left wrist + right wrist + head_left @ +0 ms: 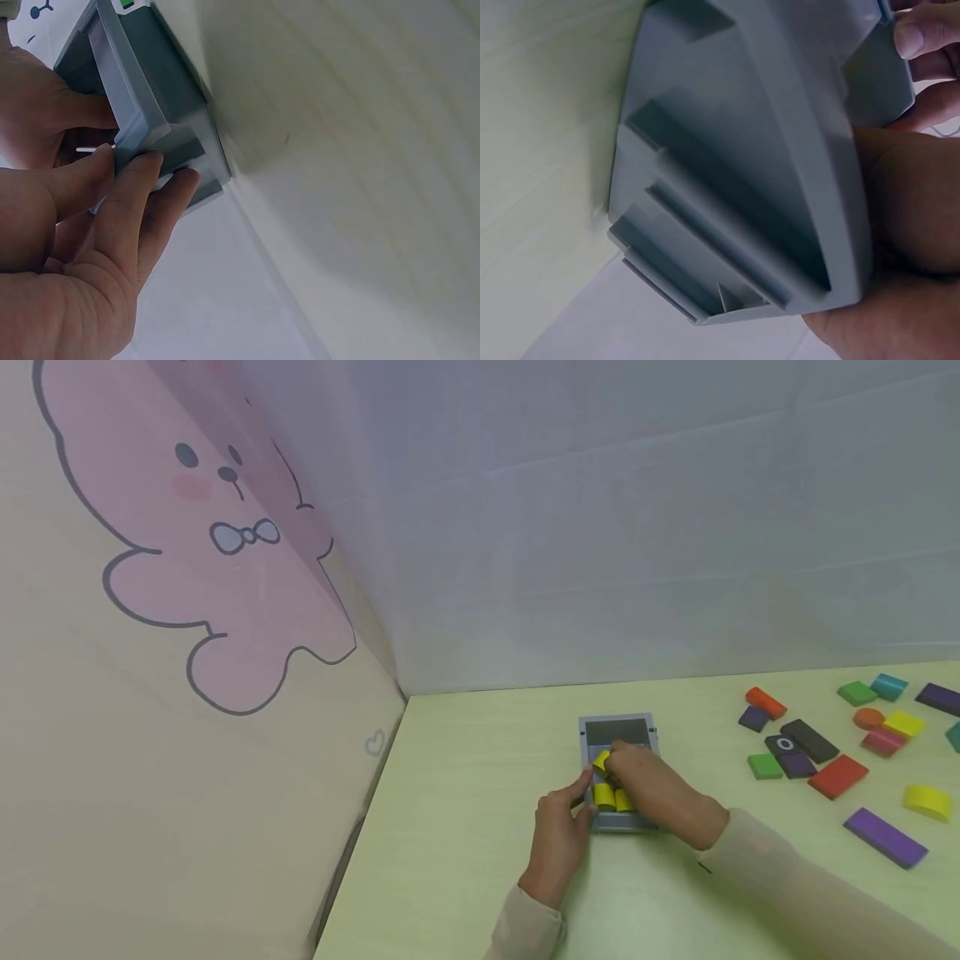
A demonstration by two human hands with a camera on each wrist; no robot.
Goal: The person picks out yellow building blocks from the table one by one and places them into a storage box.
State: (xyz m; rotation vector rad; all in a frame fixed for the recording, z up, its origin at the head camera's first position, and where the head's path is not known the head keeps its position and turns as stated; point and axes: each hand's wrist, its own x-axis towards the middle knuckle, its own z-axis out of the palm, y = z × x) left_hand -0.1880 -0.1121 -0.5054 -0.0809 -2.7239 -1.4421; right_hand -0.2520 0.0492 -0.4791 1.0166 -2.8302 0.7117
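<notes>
A grey plastic bin (626, 822) stands on the table, with several yellow blocks (603, 797) inside its near part. My left hand (558, 831) grips the bin's left wall, thumb at the rim and fingers against the outer side, as the left wrist view shows. My right hand (656, 785) reaches down into the bin over its right wall, fingers curled. At its fingertips is a tilted yellow block (601, 764), which it pinches; part of the block is hidden by the fingers. The right wrist view shows the bin's ribbed outer side (712, 157) close up.
Loose coloured blocks lie to the right on the pale table (465, 793), among them a red slab (838, 777), a purple bar (886, 837), a yellow arched block (927, 802) and an orange cylinder (766, 702). White sheeting (637, 527) rises behind, and a bear-printed panel (247, 585) at left.
</notes>
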